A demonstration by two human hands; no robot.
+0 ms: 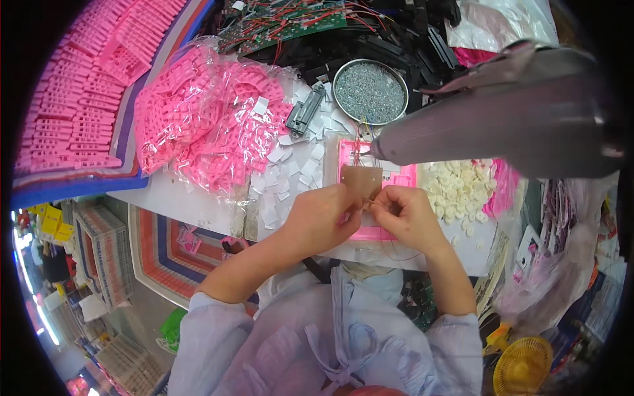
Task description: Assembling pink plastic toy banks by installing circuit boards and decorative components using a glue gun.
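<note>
A flat brown board (pixel 360 178) stands over a pink plastic housing (pixel 376 233) in front of me, and thin red and pale wires (pixel 357 146) run out at its far side. My left hand (pixel 325 214) is closed at the board's near left edge; its curled fingers hide what is in them. Beside it, my right hand (pixel 408 216) pinches a thin wire at the board's near edge. The fingertips of both hands almost meet. A loose wire (pixel 397 256) loops below my right hand.
A grey power screwdriver (pixel 495 109) hangs close on the right, its tip above the housing. Around the work lie a round tin of small screws (pixel 370 92), white discs (pixel 457 191), white paper squares (pixel 290 178), a black battery holder (pixel 306 111) and bagged pink parts (pixel 205 119).
</note>
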